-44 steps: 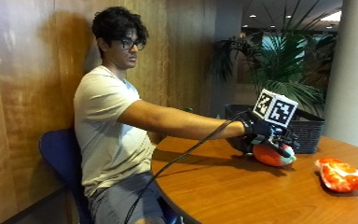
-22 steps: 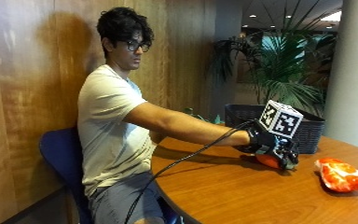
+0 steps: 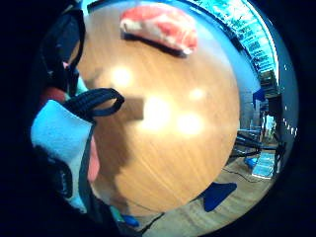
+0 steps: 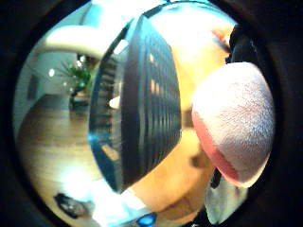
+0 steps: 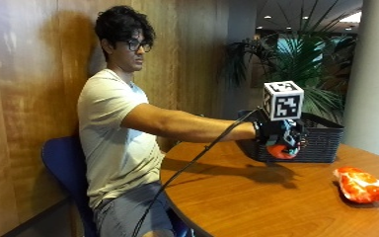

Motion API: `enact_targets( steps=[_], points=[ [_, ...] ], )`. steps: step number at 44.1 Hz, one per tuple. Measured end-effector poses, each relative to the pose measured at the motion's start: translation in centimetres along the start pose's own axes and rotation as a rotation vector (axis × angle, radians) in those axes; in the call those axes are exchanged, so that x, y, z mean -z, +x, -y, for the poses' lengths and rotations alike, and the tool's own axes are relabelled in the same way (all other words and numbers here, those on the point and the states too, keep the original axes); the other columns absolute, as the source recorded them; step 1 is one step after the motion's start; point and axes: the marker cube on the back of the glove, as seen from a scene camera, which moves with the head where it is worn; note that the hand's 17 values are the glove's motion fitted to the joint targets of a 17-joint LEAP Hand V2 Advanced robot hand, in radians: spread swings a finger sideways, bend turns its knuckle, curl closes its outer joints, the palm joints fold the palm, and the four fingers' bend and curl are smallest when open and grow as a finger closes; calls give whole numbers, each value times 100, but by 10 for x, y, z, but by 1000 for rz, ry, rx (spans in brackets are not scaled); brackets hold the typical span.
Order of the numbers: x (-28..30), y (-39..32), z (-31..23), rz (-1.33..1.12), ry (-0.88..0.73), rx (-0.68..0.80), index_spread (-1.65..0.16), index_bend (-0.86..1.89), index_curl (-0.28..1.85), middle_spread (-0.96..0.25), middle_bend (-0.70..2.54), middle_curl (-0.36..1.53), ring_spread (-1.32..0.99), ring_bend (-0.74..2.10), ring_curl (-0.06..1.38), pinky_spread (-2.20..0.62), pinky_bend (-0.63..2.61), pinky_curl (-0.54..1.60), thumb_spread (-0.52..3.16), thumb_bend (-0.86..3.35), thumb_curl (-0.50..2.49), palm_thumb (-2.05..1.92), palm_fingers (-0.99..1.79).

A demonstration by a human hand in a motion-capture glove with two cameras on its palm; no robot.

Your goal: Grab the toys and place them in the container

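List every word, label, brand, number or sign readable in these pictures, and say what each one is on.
There is no readable text anywhere.
Orange toy in the gloved right hand: no label shows.
Red and white toy on the table: a pattern only, no letters.
Dark basket: plain weave, no tag visible.
Shirt: plain, no print.

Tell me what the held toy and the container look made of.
Orange toy in the gloved right hand: seemingly soft plush, judging by its fuzzy nap in the thumb-side view. Container: a dark basket with ribbed, slatted walls, likely woven or plastic; I can't tell which.
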Motion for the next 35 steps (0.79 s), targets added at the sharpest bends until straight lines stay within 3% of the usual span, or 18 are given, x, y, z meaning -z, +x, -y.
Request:
enact_targets(
  steps=[15, 35],
  points=[
    [111, -46, -17, -75, 119, 97, -37, 65, 44, -38, 53, 50, -49, 90, 55, -39, 111, 44, 68, 23, 92, 90, 82],
    [164, -170, 22, -141, 144, 231, -39, 73, 64, -46, 61, 69, -55, 101, 66, -40, 124, 51, 52, 27, 110, 85, 59]
  ],
)
